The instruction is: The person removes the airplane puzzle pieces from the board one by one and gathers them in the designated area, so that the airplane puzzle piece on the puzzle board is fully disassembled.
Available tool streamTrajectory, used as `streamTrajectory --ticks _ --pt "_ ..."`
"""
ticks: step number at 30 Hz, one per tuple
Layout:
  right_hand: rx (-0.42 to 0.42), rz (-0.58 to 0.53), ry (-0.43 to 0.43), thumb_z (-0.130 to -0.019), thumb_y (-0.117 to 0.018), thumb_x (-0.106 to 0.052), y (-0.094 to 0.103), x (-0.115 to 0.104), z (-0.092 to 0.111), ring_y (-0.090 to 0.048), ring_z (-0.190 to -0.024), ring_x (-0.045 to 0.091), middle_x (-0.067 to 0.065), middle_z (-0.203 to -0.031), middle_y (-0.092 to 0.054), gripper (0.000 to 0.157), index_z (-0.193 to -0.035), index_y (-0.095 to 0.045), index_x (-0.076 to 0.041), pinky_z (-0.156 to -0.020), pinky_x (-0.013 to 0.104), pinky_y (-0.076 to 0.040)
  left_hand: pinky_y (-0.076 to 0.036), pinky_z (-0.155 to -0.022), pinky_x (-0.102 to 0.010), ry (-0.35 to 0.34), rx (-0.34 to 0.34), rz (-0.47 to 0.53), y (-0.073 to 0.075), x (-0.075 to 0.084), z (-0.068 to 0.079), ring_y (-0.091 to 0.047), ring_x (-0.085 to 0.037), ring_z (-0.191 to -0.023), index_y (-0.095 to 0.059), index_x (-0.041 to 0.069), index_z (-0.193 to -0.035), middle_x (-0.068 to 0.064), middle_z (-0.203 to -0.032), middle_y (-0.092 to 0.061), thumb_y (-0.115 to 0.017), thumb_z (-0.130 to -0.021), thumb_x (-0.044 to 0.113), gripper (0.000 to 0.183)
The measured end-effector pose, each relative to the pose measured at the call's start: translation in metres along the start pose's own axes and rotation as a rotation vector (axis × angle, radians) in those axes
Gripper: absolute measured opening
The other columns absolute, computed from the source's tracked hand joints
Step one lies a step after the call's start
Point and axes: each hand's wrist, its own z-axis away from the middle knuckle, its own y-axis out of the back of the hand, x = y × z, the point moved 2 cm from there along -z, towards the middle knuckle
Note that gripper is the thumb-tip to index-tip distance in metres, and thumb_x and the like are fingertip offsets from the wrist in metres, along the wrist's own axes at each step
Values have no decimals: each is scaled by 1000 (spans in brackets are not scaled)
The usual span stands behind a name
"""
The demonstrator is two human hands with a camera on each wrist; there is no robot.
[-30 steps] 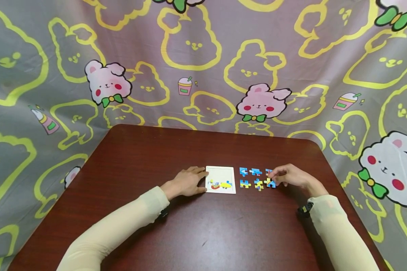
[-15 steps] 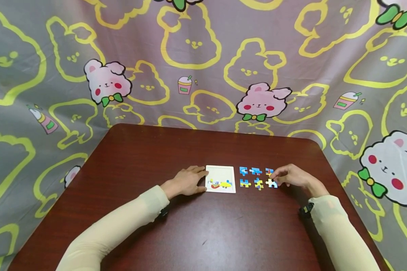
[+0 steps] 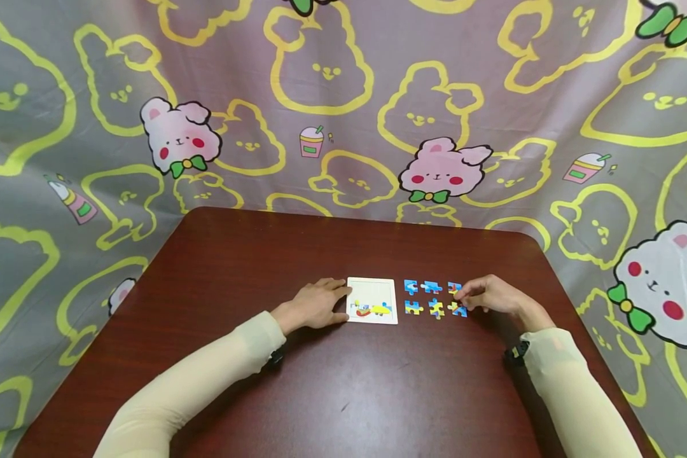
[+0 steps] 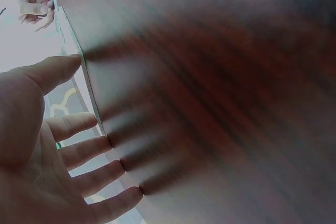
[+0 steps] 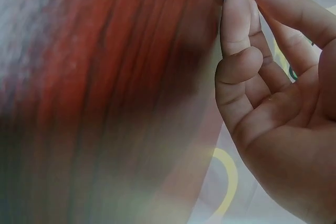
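Observation:
My left hand point(image 3: 315, 305) lies at the left side of a small white puzzle board point(image 3: 373, 292), fingers spread and fairly straight, tips at its edge. In the left wrist view, thumb and fingertips touch the table along the board's rim point(image 4: 86, 90). A few colourful pieces fill the lower part of the board. At the right end of the loose pieces, my right hand point(image 3: 492, 296) pinches a blue and yellow jigsaw piece point(image 3: 457, 310) between thumb and finger, close over the table. The right wrist view catches only a sliver of blue by the fingertips.
Right of the board, other loose jigsaw pieces lie in two rows, among them a blue one point(image 3: 432, 287) and a yellow one point(image 3: 437, 308). All sits on a dark red-brown table point(image 3: 378, 388). A patterned curtain point(image 3: 343, 95) hangs around its far sides.
The pinched jigsaw piece shifts slightly right, and its pale glare half a second ago gives way to blue and yellow. My left hand stays at the board.

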Motion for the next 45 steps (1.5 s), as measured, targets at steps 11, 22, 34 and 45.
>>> streamTrajectory --ticks 11,22,34,45 --pt "-7 -42 71 -91 -72 -19 -12 -20 -6 -67 -78 20 14 -98 -75 25 -113 -73 -7 -58 32 -50 -42 -109 -56 5 2 -9 -2 1 1 -36 -31 -147 -44 21 -151 -5 -160 -40 -61 -94 53 68" --pt "-7 -111 95 -92 -71 -16 -26 -47 -15 -66 -81 27 19 -103 -72 28 -116 -70 -2 -64 35 -54 -42 -110 -56 7 -1 8 -2 2 3 -36 -31 -148 -44 20 -151 -6 -160 -39 -62 -94 52 68" --pt "2 -51 124 -92 -72 -23 -47 -75 -30 -69 -86 25 11 -102 -74 25 -114 -72 -11 -66 36 -54 -42 -109 -58 9 5 15 0 2 3 -36 -31 -148 -44 20 -151 -6 -160 -39 -63 -94 51 68" --pt "11 -59 173 -93 -70 -16 -71 -105 -40 -67 -81 32 15 -96 -75 25 -115 -71 -5 -63 38 -54 -42 -109 -57 8 2 3 1 1 2 -36 -30 -148 -44 21 -151 -5 -160 -39 -62 -94 53 68"
